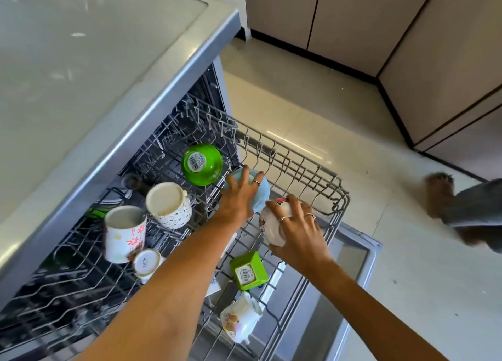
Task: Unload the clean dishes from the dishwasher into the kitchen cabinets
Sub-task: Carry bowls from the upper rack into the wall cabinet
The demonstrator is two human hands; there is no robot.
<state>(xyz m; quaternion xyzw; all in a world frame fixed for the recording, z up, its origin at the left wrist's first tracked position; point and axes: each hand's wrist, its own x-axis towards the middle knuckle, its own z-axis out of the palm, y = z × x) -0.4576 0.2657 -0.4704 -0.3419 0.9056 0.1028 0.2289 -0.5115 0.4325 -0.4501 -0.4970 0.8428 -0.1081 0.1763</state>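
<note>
The dishwasher's upper wire rack (298, 167) is pulled out over the open door (361, 254). My left hand (240, 195) grips a light blue bowl (262, 195) lying upside down in the rack. Beside it, my right hand (297, 230) holds a white floral bowl (271, 230), also upside down. A green bowl (202, 164) sits inverted behind them. Two white patterned mugs (169, 205) (125, 233) stand inverted at the left, with a small white cup (146, 262) near them. A green square cup (248, 270) and a white floral jug (240, 317) lie nearer me.
A grey countertop (81, 75) overhangs the dishwasher at the left. Beige lower cabinets (353, 21) line the far wall and the right side. Pale tiled floor (407, 252) lies to the right, where my foot and a grey trouser leg (472, 205) show.
</note>
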